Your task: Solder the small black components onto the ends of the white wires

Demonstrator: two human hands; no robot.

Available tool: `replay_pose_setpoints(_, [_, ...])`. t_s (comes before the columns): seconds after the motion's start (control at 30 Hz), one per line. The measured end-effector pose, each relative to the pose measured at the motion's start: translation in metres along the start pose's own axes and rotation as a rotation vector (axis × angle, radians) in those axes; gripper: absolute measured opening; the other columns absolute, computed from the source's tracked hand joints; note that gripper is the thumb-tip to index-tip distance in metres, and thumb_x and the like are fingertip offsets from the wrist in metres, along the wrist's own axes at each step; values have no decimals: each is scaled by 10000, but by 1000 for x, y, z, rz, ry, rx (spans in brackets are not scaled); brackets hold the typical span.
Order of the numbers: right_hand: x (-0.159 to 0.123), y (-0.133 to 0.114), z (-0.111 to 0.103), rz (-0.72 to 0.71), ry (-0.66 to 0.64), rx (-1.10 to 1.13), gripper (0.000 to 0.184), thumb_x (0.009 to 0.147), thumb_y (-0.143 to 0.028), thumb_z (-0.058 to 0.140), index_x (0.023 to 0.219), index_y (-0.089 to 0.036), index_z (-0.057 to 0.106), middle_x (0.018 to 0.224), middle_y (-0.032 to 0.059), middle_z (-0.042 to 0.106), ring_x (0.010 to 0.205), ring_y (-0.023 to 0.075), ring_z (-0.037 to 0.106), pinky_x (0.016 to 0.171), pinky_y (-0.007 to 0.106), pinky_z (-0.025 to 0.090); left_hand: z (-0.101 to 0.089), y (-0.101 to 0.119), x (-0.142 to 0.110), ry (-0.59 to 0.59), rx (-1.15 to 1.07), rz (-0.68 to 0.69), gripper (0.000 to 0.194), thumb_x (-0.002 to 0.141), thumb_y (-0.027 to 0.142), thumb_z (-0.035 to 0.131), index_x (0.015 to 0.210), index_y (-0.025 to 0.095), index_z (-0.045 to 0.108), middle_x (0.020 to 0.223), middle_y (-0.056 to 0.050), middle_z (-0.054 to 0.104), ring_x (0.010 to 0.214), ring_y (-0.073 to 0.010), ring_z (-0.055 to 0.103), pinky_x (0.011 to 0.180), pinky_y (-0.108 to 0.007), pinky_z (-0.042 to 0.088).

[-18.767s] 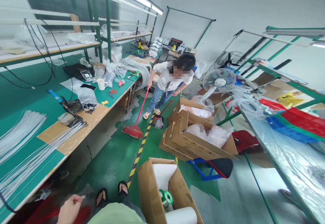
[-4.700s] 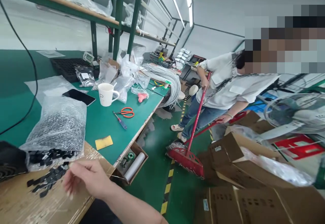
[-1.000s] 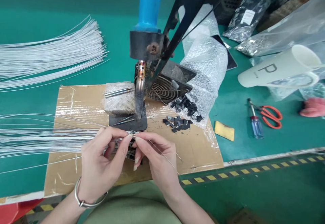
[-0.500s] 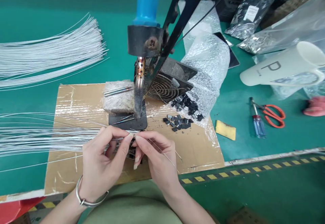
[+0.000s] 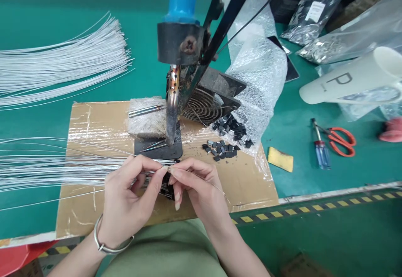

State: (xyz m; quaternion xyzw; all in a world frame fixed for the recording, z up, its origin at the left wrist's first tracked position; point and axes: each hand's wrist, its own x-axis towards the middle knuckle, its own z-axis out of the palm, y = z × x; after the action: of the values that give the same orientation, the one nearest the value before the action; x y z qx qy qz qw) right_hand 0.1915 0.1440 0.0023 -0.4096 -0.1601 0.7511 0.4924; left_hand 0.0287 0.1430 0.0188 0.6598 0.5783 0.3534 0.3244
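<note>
My left hand (image 5: 133, 199), with a bangle at its wrist, is closed in a thumb-and-finger pinch on the end of a thin white wire. Right beside it, my right hand (image 5: 199, 187) pinches a fine bare-looking wire (image 5: 216, 186) that trails past its knuckles to the lower right. The two sets of fingertips nearly meet, and they hide the spot between them. Beneath my left hand runs a bundle of white wires (image 5: 84, 170); some end in black pieces (image 5: 168, 187) partly covered by my hands. Just above hangs the tip of a clamped soldering iron (image 5: 171, 118).
Cardboard (image 5: 94, 130) lies under the work. Behind the iron stand a small fan (image 5: 204, 105) and a wrapped block (image 5: 146, 124). Black connectors (image 5: 221, 149) lie right, by bubble wrap (image 5: 257, 72). Further right are a yellow sponge (image 5: 280, 160), screwdriver (image 5: 321, 149), red-handled cutters (image 5: 342, 142) and white mug (image 5: 348, 80).
My right hand has moved slightly right and turned a little. The wires behind its knuckles now show as one line. The left hand stays about in place, still pinching; the view has shifted slightly.
</note>
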Motion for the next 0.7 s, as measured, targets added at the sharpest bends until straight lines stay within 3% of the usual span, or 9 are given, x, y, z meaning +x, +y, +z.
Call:
replay_pose_setpoints(0.13, [0, -1, 0, 10, 17, -17, 171, 762, -328, 889, 728, -180, 808, 616, -3, 728, 396, 95, 599, 373, 185, 530, 1, 1, 0, 1, 7, 3, 103, 966, 237, 702, 864, 245, 691, 629, 65, 587, 519, -91, 386, 512, -265, 326])
replay_pose_setpoints(0.37, [-2, 4, -1, -22, 0, -12, 150, 809, -333, 879, 807, -193, 825, 674, 2, 760, 439, 92, 635, 430, 183, 582, 8, 1, -2, 56, -104, -112, 85, 958, 254, 705, 874, 237, 701, 714, 43, 643, 568, -94, 497, 513, -266, 351])
replay_pose_setpoints(0.7, [-1, 11, 6, -66, 35, 91, 120, 799, -317, 888, 809, -206, 844, 668, -7, 763, 427, 84, 628, 413, 173, 592, 12, -3, -4, 89, -90, -108, 56, 954, 252, 717, 905, 229, 701, 713, 37, 647, 567, -89, 514, 503, -231, 378])
